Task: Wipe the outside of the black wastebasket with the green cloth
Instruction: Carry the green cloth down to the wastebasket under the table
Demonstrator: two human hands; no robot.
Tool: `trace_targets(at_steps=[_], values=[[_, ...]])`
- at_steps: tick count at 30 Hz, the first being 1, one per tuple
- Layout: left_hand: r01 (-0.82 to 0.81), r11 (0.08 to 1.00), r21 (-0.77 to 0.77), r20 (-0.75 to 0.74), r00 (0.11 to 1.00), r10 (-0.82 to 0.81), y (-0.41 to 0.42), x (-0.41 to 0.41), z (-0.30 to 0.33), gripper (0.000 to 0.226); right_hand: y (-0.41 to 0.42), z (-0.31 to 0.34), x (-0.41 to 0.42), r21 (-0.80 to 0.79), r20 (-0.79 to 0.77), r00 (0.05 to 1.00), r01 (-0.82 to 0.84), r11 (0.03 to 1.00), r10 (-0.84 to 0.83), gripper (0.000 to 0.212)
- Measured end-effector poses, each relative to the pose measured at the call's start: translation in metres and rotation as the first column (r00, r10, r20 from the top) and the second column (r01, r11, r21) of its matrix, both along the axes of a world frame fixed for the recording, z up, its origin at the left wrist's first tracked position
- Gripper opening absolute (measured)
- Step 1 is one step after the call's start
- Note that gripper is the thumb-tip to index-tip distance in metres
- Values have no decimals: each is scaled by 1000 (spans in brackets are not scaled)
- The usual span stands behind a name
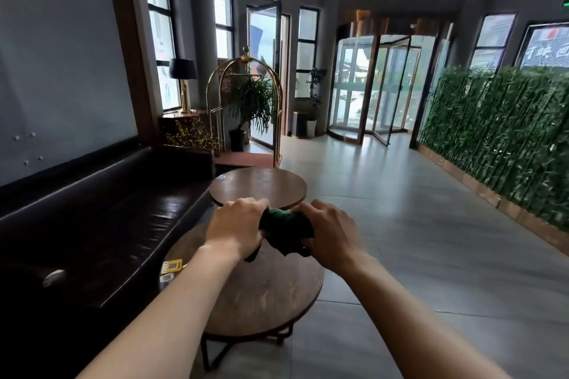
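Note:
A dark green cloth [287, 229] is bunched up between my two hands, held in the air over a round wooden table. My left hand [237, 226] grips its left end and my right hand [331, 235] grips its right end, both with fingers closed around it. A corner of the cloth hangs down below my left hand. No black wastebasket can be made out for certain; a dark bin-like box [299, 124] stands far off by the wall near the revolving door.
Two round wooden tables stand in front of me, the near one [261, 295] with small cards at its left edge, the far one [258, 186] behind it. A dark leather bench [101, 224] runs along the left. A brass luggage cart [246, 108] and potted plants stand ahead; a bamboo hedge [505, 135] lines the right.

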State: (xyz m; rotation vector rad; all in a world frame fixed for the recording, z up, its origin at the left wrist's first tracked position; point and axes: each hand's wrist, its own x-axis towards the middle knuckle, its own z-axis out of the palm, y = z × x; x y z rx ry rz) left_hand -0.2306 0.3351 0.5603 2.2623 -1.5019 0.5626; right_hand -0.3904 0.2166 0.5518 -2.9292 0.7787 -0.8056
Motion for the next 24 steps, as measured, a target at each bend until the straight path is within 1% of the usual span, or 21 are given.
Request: trace_targets(at_steps=[9,13,16,19,22,24], values=[[36,999,7,21,999,-36,1,7,-21,29,3,-24,5,44,6,1000,21,999,-21,52],[24,1000,13,-21,999,-24,4,14,-46,27,9,-46,14,61,-5,1000,29,998,-29,50],[26,998,54,-58,998,-23,5,19,-79,26,13,-77,20,95,-39,999,37,995,-33,46],[40,991,127,-112,993,-26,5,25,-119,26,16,-117,24,123,-89,995,60,991,-49,45],[54,984,170,-183,983,-22,4,30,-168,27,17,-167,27,174,-120,991,76,982,-56,49],[58,979,196,-202,979,-17,2,31,-207,27,17,-209,29,191,-139,988,91,977,-65,52]])
